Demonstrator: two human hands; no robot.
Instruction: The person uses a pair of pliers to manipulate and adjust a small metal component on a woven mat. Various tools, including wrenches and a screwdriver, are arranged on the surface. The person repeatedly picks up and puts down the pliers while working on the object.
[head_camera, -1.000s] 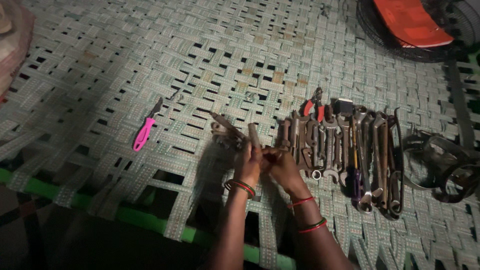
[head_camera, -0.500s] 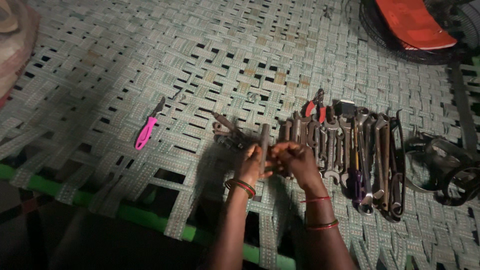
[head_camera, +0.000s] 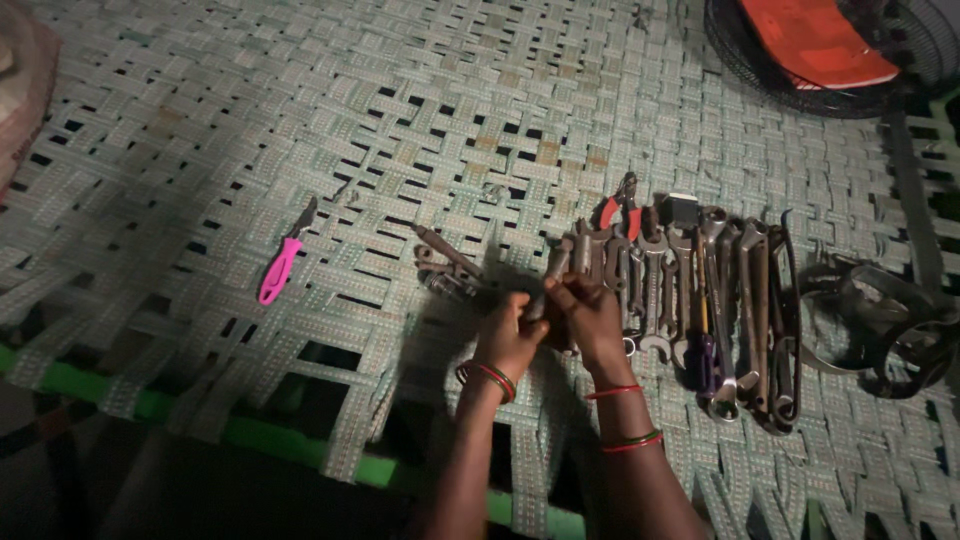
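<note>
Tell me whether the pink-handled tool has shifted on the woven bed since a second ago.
No. The pink-handled tool lies at the same spot on the woven straps, left of the loose wrenches, well clear of both hands.

A woven mat of pale green straps fills the view, resting on a bright green bar along its near edge. A knife with a pink handle lies alone on the mat's left part. Toward the mat's right side, a row of spanners lies side by side, with red-handled pliers at its far end. Dark metal rings sit beyond the row. A black basket holding something red sits at the mat's far right corner.
</note>
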